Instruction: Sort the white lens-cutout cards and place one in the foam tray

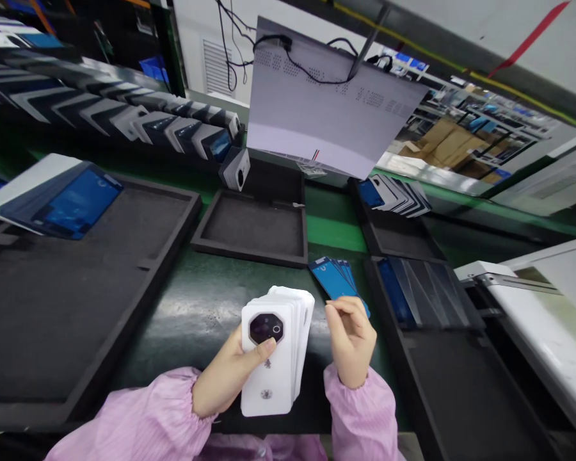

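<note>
White back covers [276, 349], each with a dark octagonal camera window, sit as a fanned stack in the left hand [230, 378], low in the middle of the view above the green surface [196, 307]; the thumb lies across the window of the front cover and the fingers wrap around the stack's back. The right hand [350, 342] is just beside the stack, its fingertips pinched together at the near edge of a small fan of blue film sheets [338, 282] lying on the surface; whether it actually grips a sheet cannot be told. Doing this well seems to call for peeling one sheet cleanly from the fan while the left thumb stays off the glossy window. Dark foam trays [254, 230] lie beyond, and more tilted covers [125, 109] line the far left.
</note>
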`<state>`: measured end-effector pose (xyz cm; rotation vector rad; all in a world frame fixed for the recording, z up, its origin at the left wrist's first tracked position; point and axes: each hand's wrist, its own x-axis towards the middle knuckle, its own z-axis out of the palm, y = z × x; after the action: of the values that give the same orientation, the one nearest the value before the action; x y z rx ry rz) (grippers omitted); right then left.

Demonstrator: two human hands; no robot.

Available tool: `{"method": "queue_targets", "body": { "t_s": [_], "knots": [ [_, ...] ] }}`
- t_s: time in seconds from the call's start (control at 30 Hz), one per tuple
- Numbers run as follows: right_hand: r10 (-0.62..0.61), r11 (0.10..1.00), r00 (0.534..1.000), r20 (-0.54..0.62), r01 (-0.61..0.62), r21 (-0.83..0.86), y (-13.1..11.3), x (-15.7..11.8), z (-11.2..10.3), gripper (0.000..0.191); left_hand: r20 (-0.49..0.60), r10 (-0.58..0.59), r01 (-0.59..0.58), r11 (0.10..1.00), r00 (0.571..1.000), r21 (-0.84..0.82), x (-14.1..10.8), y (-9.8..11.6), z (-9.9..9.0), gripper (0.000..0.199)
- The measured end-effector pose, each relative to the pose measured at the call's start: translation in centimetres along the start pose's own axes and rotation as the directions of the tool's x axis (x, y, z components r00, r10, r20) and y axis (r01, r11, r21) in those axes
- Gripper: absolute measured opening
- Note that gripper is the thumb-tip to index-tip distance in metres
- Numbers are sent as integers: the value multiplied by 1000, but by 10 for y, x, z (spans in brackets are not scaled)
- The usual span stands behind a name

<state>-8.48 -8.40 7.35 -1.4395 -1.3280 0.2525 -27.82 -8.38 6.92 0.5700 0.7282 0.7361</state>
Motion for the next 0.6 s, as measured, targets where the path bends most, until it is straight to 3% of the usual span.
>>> {"method": "queue_targets", "body": {
  "t_s": [0.17,0.33,0.6],
  "knots": [
    [62,998,962,266,-57,-29,-29,1,8,6,8,13,-13,1000,1000,13,0,-3,1,49],
    [163,986,950,265,-147,-81,-28,3,13,7,-28,20,-19,999,999,26,2,-7,0,54],
    [253,966,882,398,-249,-63,-13,6,12,13,-9,-14,14,1000,1000,14,7,-11,-2,52]
  ]
}}
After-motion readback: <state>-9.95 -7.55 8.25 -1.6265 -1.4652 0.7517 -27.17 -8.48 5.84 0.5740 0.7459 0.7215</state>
